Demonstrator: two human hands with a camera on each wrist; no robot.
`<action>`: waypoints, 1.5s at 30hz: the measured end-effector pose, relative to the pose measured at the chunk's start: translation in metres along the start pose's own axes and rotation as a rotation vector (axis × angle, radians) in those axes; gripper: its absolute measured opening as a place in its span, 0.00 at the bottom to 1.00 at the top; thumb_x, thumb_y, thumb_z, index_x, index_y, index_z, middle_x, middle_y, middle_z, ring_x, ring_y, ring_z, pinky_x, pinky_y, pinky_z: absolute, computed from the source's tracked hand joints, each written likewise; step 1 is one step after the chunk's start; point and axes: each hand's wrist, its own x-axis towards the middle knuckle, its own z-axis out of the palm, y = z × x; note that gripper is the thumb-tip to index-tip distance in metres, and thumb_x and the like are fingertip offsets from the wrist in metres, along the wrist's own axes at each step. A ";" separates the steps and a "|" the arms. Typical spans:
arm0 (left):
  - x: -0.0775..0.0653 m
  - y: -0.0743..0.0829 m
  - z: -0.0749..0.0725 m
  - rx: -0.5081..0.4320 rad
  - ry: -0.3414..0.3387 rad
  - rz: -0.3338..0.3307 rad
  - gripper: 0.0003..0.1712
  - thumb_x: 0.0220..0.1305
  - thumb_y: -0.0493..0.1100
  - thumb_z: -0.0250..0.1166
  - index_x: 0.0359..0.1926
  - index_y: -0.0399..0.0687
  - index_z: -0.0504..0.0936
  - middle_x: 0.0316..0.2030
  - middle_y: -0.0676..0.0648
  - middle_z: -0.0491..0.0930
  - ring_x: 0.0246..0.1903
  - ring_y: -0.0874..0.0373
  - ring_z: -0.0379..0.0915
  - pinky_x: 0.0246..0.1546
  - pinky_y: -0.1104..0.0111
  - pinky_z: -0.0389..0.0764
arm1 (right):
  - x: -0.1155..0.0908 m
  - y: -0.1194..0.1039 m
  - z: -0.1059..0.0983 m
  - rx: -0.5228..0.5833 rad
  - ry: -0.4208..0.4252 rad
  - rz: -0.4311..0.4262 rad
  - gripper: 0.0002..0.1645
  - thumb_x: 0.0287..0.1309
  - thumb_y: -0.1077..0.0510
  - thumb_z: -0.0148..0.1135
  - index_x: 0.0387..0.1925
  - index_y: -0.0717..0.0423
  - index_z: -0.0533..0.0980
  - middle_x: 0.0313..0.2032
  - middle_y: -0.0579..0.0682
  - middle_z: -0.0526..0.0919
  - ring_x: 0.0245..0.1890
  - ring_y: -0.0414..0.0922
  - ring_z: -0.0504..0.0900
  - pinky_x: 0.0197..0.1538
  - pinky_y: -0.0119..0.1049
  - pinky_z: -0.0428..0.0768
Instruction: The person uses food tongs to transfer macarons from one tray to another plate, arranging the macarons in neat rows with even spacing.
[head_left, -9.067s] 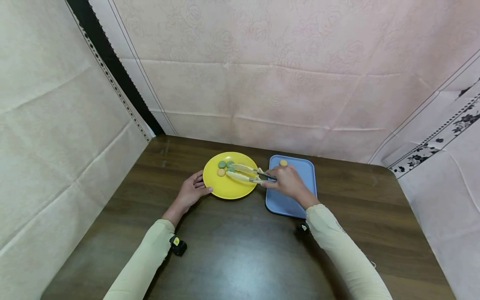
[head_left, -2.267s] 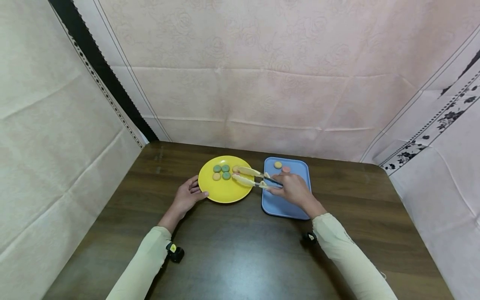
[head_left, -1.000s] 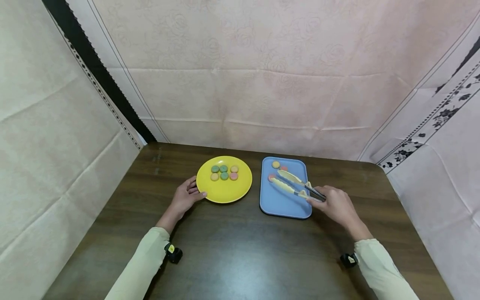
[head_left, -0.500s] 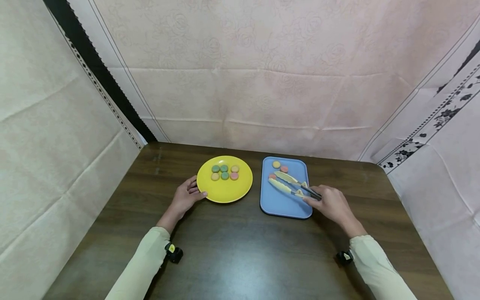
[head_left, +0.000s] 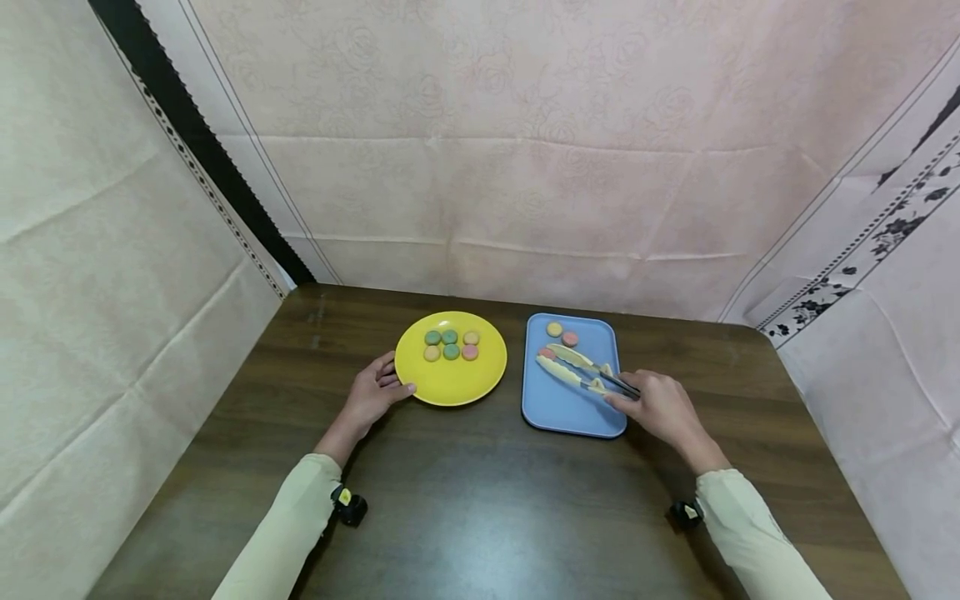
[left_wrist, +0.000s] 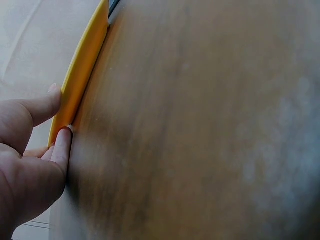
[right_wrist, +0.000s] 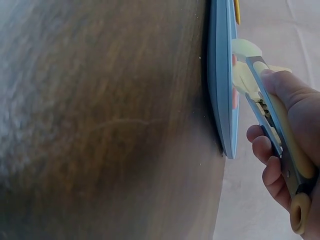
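My left hand (head_left: pixel 372 393) holds the near-left rim of a round yellow plate (head_left: pixel 450 387), thumb and fingers against its edge in the left wrist view. On that plate lie several small macaron-like discs: green (head_left: pixel 451 352), pale yellow (head_left: pixel 432 353) and pink (head_left: pixel 470 352). In my right hand (head_left: pixel 663 407) is a pair of tongs (head_left: pixel 558 370) with cream tips, reaching over a blue tray (head_left: pixel 562 417). Its spread tips stand on either side of a pink disc (head_left: pixel 547 353), which they partly hide; whether they touch it I cannot tell.
Farther back on the tray sit a yellow disc (head_left: pixel 554 329) and another pink disc (head_left: pixel 570 338). Plate and tray stand side by side near the far edge of the brown wooden table (head_left: pixel 465 492). Pale cloth (head_left: pixel 495 200) hangs behind the table.
Since the oldest frame, a yellow and a pink disc have joined those on the plate. My right hand has carried the tongs from the plate back over the tray. My left hand keeps its place.
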 end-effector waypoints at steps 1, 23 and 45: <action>0.000 0.000 0.000 0.000 0.000 0.000 0.47 0.68 0.32 0.68 0.79 0.35 0.52 0.72 0.30 0.62 0.69 0.37 0.66 0.58 0.64 0.81 | 0.000 0.000 0.000 -0.001 0.002 -0.001 0.33 0.60 0.44 0.74 0.54 0.68 0.83 0.39 0.57 0.87 0.27 0.44 0.73 0.28 0.36 0.69; 0.023 -0.034 -0.002 0.014 0.031 0.040 0.48 0.67 0.38 0.71 0.80 0.41 0.54 0.71 0.35 0.65 0.67 0.41 0.68 0.58 0.66 0.81 | 0.008 -0.016 -0.013 -0.003 0.114 -0.061 0.32 0.59 0.45 0.75 0.54 0.66 0.83 0.38 0.58 0.87 0.24 0.43 0.72 0.26 0.35 0.69; 0.022 -0.035 -0.002 0.008 0.031 0.034 0.48 0.66 0.37 0.71 0.80 0.43 0.55 0.71 0.37 0.66 0.67 0.43 0.69 0.57 0.64 0.81 | 0.045 -0.076 -0.021 0.050 0.121 -0.188 0.34 0.58 0.45 0.75 0.61 0.59 0.81 0.48 0.59 0.88 0.30 0.47 0.78 0.30 0.40 0.77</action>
